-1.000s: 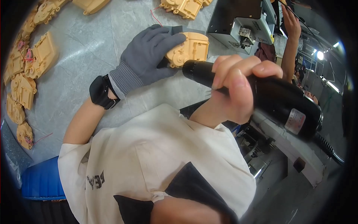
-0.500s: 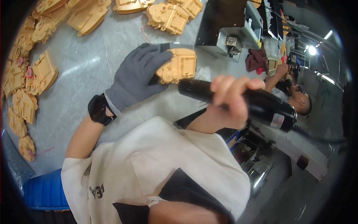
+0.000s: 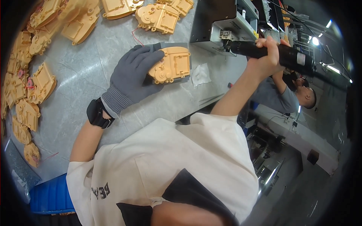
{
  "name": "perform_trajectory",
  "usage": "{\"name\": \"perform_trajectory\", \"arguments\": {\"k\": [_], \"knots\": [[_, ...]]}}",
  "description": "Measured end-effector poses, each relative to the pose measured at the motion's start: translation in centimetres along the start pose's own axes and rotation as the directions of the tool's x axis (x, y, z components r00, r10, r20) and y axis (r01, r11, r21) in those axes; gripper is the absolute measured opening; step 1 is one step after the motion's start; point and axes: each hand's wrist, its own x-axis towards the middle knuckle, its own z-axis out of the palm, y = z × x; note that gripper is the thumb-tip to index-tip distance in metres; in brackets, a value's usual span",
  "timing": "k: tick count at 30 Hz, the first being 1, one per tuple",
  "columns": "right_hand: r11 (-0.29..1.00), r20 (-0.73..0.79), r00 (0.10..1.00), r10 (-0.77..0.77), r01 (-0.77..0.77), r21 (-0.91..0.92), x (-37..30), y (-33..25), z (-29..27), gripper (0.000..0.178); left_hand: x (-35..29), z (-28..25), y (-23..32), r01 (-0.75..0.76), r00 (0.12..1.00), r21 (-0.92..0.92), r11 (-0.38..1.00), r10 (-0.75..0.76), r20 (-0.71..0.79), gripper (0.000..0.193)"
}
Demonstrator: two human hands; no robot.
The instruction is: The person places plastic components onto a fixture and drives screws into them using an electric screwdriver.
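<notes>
Tan plastic housing (image 3: 171,66) sits on a grey block (image 3: 177,47) on the grey table (image 3: 75,75), and the gloved left hand (image 3: 132,77) lies flat over its left end, fingers spread, pinning it down rather than wrapping it. So the housing is right under the left hand, long axis running roughly left to right. The bare right hand (image 3: 269,52) is well off to the right and up, fist closed around a black power screwdriver (image 3: 275,52) whose tip points left toward a grey metal box (image 3: 222,22). Left hand is clearly the nearer one.

More tan housings (image 3: 34,86) pile along the table's left edge and across the top. A white scrap (image 3: 200,74) lies just right of the block. Labels: only a small pale sticker on the screwdriver body. Another person (image 3: 286,96) works off to the right.
</notes>
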Motion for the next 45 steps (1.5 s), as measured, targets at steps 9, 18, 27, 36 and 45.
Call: {"name": "perform_trajectory", "arguments": {"k": [9,18,27,36,45], "knots": [[0.943,0.384,0.923,0.013,-0.139,0.302,-8.2,-7.3,2.7,0.04,0.0,-0.3,-0.2,-0.03,1.0,0.017,0.999,0.03,0.001,0.069],[0.939,0.215,0.974,0.068,-0.135,0.315,-8.5,-4.7,8.6,0.037,-0.4,0.2,-0.5,0.009,0.999,-0.006,1.0,-0.009,-0.039,0.075],[0.939,0.337,0.938,0.086,-0.189,0.287,-8.1,-4.2,9.5,0.037,-0.5,0.1,-0.7,-0.001,0.999,-0.008,1.0,0.0,-0.033,0.077],[0.989,0.394,0.908,0.143,-0.142,-0.031,-8.3,-4.6,10.8,0.031,-0.4,0.2,-1.1,-0.004,1.0,-0.032,0.999,0.003,-0.031,0.079],[0.983,0.252,0.966,0.053,-0.095,0.158,-9.6,-3.8,9.8,0.031,0.9,-0.1,-0.7,0.007,0.997,-0.009,1.0,-0.008,-0.075,0.075]]}}
